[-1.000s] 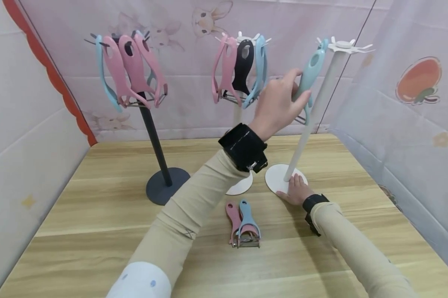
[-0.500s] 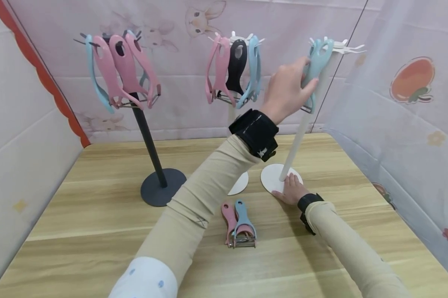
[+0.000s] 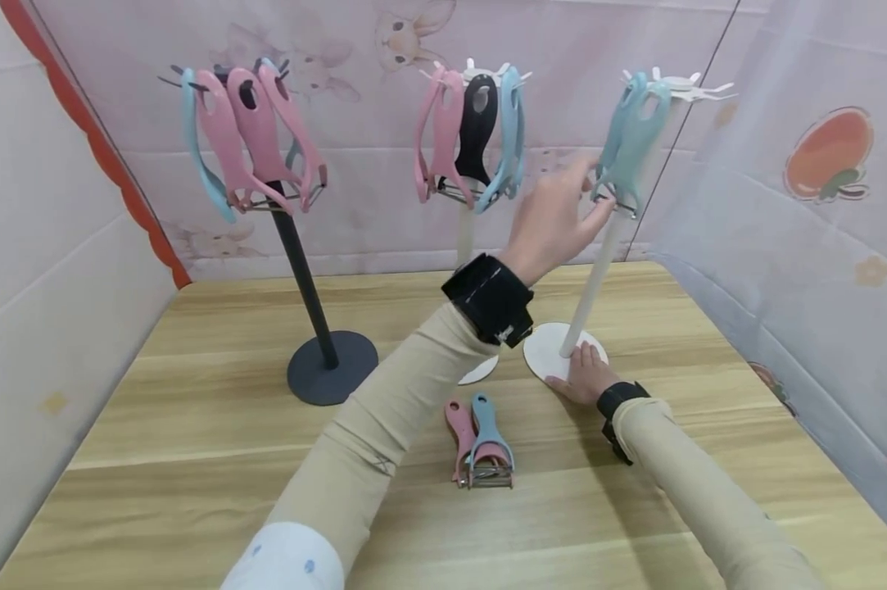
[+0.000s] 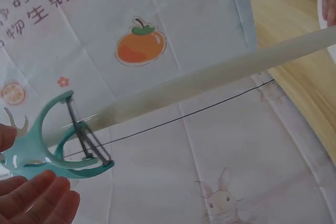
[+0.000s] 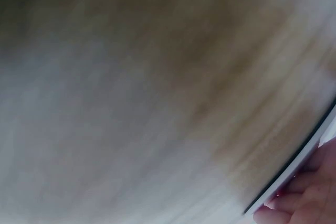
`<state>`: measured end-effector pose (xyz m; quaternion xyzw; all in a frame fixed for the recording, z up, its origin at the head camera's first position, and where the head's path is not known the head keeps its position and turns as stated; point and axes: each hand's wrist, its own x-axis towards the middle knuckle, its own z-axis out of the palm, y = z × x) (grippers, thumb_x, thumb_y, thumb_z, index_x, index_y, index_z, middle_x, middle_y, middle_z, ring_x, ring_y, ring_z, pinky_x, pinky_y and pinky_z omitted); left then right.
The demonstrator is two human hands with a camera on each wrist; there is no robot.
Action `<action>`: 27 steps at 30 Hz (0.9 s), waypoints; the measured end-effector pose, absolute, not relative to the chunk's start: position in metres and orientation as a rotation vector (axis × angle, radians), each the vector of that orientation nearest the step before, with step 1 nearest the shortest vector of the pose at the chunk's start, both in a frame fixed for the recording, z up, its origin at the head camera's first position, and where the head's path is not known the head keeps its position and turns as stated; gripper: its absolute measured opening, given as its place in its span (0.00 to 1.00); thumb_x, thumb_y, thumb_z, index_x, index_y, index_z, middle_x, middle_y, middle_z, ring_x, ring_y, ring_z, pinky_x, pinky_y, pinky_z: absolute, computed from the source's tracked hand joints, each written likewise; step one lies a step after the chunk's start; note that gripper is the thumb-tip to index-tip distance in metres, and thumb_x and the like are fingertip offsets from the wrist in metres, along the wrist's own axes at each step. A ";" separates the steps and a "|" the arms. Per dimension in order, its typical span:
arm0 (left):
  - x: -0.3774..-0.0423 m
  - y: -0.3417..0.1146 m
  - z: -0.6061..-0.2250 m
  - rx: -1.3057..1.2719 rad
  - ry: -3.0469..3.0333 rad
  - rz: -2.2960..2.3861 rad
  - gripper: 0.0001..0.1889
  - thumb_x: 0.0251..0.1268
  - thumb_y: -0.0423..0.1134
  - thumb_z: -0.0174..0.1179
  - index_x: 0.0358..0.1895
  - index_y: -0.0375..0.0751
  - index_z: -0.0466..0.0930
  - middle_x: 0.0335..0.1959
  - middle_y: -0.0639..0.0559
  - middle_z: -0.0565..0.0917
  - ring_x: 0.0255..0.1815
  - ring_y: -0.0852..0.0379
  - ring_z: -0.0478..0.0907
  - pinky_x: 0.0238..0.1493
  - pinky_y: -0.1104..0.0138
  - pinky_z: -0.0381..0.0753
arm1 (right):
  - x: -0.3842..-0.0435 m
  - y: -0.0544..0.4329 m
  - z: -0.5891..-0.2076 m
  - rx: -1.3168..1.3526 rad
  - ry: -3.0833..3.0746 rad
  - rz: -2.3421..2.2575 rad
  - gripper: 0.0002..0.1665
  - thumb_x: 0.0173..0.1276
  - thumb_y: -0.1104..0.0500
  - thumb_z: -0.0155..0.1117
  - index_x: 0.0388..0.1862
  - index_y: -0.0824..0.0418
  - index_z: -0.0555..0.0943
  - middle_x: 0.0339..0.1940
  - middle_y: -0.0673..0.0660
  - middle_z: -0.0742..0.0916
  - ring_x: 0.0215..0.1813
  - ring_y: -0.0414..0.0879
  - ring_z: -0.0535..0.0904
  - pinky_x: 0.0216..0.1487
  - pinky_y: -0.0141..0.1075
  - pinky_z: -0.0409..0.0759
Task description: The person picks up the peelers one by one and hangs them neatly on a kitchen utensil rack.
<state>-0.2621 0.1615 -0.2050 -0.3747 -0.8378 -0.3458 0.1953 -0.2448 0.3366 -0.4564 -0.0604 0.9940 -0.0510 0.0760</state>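
Two light-blue Y-shaped peelers [image 3: 642, 135] hang side by side from the hooks of the right white stand [image 3: 593, 287]. My left hand [image 3: 554, 217] is just left of them, with thumb and fingers spread apart and nothing gripped. In the left wrist view, the fingers lie close beside the hanging peelers [image 4: 42, 153]; whether a fingertip touches is hard to tell. My right hand [image 3: 589, 377] rests on the stand's round base, fingers laid flat over its edge. A pink peeler [image 3: 461, 430] and a blue peeler [image 3: 486, 422] lie overlapping on the table.
To the left, a black stand [image 3: 306, 279] carries pink and blue peelers. A middle white stand [image 3: 465, 233] holds pink, black and blue ones; my left forearm partly covers its base. Printed cloth walls [image 3: 797, 270] enclose the wooden table [image 3: 192, 459].
My left hand has let go of the blue peeler, which now hangs on the right stand next to another blue one, and has drawn slightly down and left. The right hand stays on the base.
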 end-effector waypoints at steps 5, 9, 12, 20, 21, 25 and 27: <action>-0.252 0.149 -0.236 -1.039 -2.371 -0.898 0.24 0.65 0.42 0.57 0.62 0.36 0.69 0.44 0.48 0.83 0.41 0.57 0.80 0.33 0.73 0.75 | -0.246 0.340 -0.453 -0.209 2.970 -0.139 0.54 0.70 0.37 0.44 0.60 0.92 0.50 0.61 0.89 0.55 0.65 0.78 0.51 0.66 0.56 0.54; -0.245 0.140 -0.263 -1.043 -2.434 -0.813 0.22 0.64 0.41 0.58 0.60 0.36 0.72 0.42 0.49 0.83 0.40 0.58 0.80 0.32 0.73 0.75 | -0.246 0.342 -0.448 -0.161 2.934 -0.189 0.53 0.70 0.40 0.47 0.60 0.92 0.49 0.61 0.89 0.54 0.65 0.78 0.49 0.66 0.57 0.53; -0.241 0.132 -0.282 -1.043 -2.516 -0.748 0.21 0.64 0.42 0.58 0.58 0.37 0.74 0.42 0.50 0.84 0.38 0.59 0.81 0.31 0.74 0.75 | -0.245 0.346 -0.450 -0.145 2.912 -0.200 0.55 0.70 0.38 0.45 0.60 0.91 0.47 0.62 0.89 0.52 0.66 0.78 0.47 0.66 0.58 0.51; -0.231 0.111 -0.320 -1.060 -2.767 -0.644 0.19 0.64 0.43 0.57 0.56 0.39 0.76 0.46 0.50 0.82 0.43 0.59 0.79 0.31 0.71 0.77 | -0.239 0.364 -0.452 -0.143 2.949 -0.218 0.58 0.69 0.34 0.43 0.59 0.91 0.49 0.60 0.90 0.54 0.64 0.79 0.49 0.64 0.59 0.53; -0.230 0.108 -0.324 -1.048 -2.803 -0.631 0.19 0.64 0.44 0.57 0.56 0.40 0.76 0.46 0.51 0.82 0.41 0.59 0.79 0.29 0.70 0.77 | -0.238 0.364 -0.450 -0.144 2.952 -0.218 0.56 0.69 0.36 0.46 0.59 0.91 0.49 0.60 0.90 0.54 0.64 0.79 0.49 0.64 0.59 0.53; -0.228 0.099 -0.340 -1.047 -2.925 -0.570 0.17 0.64 0.45 0.57 0.51 0.41 0.79 0.43 0.51 0.83 0.29 0.60 0.78 0.24 0.69 0.75 | -0.236 0.366 -0.442 -0.157 2.973 -0.187 0.50 0.69 0.43 0.52 0.56 0.92 0.53 0.57 0.91 0.57 0.62 0.80 0.53 0.63 0.60 0.57; -0.227 0.095 -0.347 -1.054 -2.984 -0.524 0.13 0.63 0.45 0.58 0.45 0.42 0.81 0.36 0.53 0.82 0.24 0.60 0.75 0.22 0.68 0.72 | -0.237 0.367 -0.440 -0.163 2.978 -0.188 0.49 0.69 0.44 0.52 0.55 0.92 0.53 0.56 0.91 0.58 0.62 0.80 0.54 0.62 0.60 0.57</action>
